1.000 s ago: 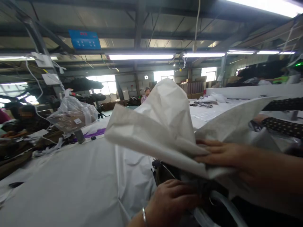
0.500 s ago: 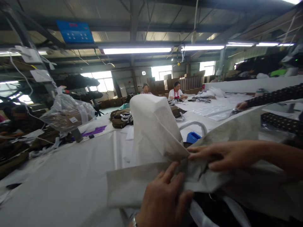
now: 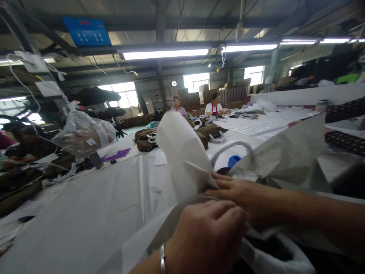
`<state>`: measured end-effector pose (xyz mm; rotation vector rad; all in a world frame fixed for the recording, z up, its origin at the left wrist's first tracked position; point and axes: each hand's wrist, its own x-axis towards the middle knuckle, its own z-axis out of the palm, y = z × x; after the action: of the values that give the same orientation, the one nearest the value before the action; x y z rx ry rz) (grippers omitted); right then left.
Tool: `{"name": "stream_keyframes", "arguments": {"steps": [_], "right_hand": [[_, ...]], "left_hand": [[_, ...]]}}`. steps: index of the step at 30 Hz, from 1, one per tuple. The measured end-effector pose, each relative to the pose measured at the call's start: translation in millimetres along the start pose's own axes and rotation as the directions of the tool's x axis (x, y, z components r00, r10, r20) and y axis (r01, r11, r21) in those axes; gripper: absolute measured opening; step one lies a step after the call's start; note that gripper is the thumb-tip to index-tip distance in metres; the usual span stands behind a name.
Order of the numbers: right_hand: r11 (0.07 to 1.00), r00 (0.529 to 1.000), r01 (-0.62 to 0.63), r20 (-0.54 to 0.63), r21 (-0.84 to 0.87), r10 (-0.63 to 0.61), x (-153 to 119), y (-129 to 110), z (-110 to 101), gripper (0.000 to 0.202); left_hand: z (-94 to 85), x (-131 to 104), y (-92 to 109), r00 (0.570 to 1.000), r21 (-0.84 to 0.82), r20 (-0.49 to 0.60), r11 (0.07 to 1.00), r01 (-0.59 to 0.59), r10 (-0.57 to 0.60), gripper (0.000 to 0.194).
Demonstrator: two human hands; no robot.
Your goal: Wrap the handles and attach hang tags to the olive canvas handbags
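A large sheet of off-white packing paper [image 3: 182,152] stands up bent in front of me, its lower part bunched under my hands. My left hand [image 3: 208,232], with a silver bracelet at the wrist, has curled fingers closed on the paper's near edge; its fingertips are partly hidden. My right hand [image 3: 242,196] lies stretched over the fold, fingertips pressing on the paper. To the right, grey paper [image 3: 291,152] rises in creases. Below my hands is a dark item with a white-wrapped handle [image 3: 279,255], mostly hidden.
A white-covered table [image 3: 97,213] spreads ahead. Brown bags [image 3: 146,139] with white-wrapped handles lie on it, near a blue object [image 3: 234,160]. A plastic-wrapped bundle [image 3: 85,133] is at left. Two people sit at the far side; a dotted sleeve [image 3: 345,142] shows at right.
My left hand has turned and closed into a curled grip. My right hand has moved slightly left. The standing paper has narrowed, and the grey paper at right has lifted.
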<state>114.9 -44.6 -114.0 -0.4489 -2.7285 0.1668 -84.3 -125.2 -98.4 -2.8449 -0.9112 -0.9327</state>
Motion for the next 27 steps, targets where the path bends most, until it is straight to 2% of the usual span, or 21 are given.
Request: {"name": "stream_keyframes", "arguments": {"steps": [2,3,5,6,7,9,10,11,12,16,19,23,24,25,27], "right_hand": [[0.980,0.991,0.042,0.120,0.196,-0.067,3,-1,7,0.038],[0.966,0.984,0.049,0.153,0.254,-0.090,5,-2,9,0.036],[0.953,0.976,0.062,0.184,0.295,-0.120,6,-3,7,0.041],[0.953,0.973,0.073,0.189,0.293,-0.133,6,-3,4,0.044],[0.956,0.972,0.071,0.196,0.286,-0.131,6,-2,2,0.046],[0.958,0.970,0.057,0.211,0.282,-0.120,5,3,-1,0.047],[0.955,0.969,0.060,0.212,0.292,-0.125,4,6,-1,0.045],[0.949,0.969,0.071,0.207,0.306,-0.139,2,10,1,0.042],[0.943,0.969,0.091,0.190,0.320,-0.157,1,14,3,0.039],[0.956,0.988,0.113,0.068,0.271,-0.136,-4,26,13,0.046],[0.961,0.991,0.120,0.035,0.250,-0.133,-4,29,16,0.047],[0.922,0.970,0.224,0.018,0.315,-0.242,1,29,16,0.028],[0.918,0.965,0.240,0.023,0.315,-0.260,2,30,16,0.027],[0.917,0.962,0.251,0.026,0.311,-0.273,4,32,16,0.028],[0.913,0.956,0.283,-0.011,0.295,-0.293,5,37,19,0.034]], "left_hand": [[-13.4,16,-11,0.997,0.103,-0.074,0.994,-0.025,0.033,0.022],[-17.8,24,-18,0.997,0.174,-0.062,0.984,-0.030,0.042,0.025],[-20.7,34,-35,0.998,0.305,0.051,0.952,0.023,-0.041,0.030],[-19.6,36,-43,0.979,0.358,0.132,0.928,0.102,-0.158,0.030],[-17.3,35,-51,0.929,0.406,0.219,0.893,0.192,-0.300,0.030],[-11.8,27,-62,0.754,0.485,0.394,0.816,0.315,-0.525,0.032],[-9.6,21,-65,0.676,0.503,0.459,0.796,0.336,-0.576,0.035],[-8.0,14,-67,0.631,0.497,0.506,0.796,0.344,-0.588,0.037],[-7.1,8,-68,0.620,0.467,0.530,0.809,0.356,-0.579,0.037],[-6.4,-11,-71,0.683,0.220,0.441,0.807,0.547,-0.583,0.036],[-3.5,-19,-79,0.706,0.017,0.403,0.776,0.630,-0.582,0.034],[3.1,-18,-102,0.764,0.055,0.196,0.784,0.618,-0.615,0.031],[4.3,-16,-107,0.762,0.073,0.187,0.783,0.618,-0.619,0.033],[5.1,-14,-112,0.742,0.091,0.227,0.773,0.628,-0.630,0.035],[5.9,-9,-120,0.644,0.162,0.356,0.723,0.671,-0.677,0.040]]}}
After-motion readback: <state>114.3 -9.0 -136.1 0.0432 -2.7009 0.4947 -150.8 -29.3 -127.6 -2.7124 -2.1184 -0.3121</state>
